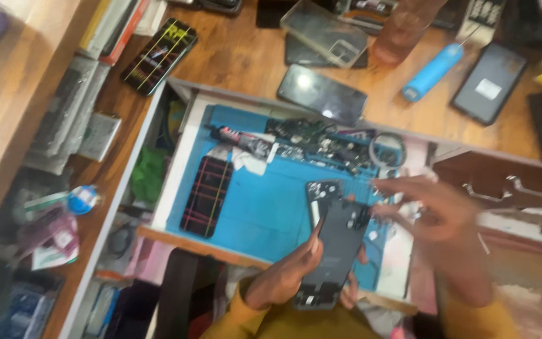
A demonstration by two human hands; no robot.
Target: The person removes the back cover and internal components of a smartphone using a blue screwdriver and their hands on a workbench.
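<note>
My left hand (283, 273) grips a dark opened phone (335, 248) by its lower half, holding it upright over the near edge of a blue work mat (265, 201). My right hand (434, 207) is blurred, fingers spread, hovering just right of the phone's top edge and holding nothing that I can make out. A small dark part (322, 190) lies on the mat just above the phone. A black phone with coloured lines (207, 196) lies on the mat's left side. A tube (239, 137) and a heap of small parts (321, 143) sit at the mat's far edge.
On the wooden desk beyond the mat lie a dark phone (322, 94), a clear phone case (325, 31), a blue cylinder (433, 72), a black tablet-like slab (489, 83) and another lined phone (159, 55). Cluttered shelves (51, 207) run along the left.
</note>
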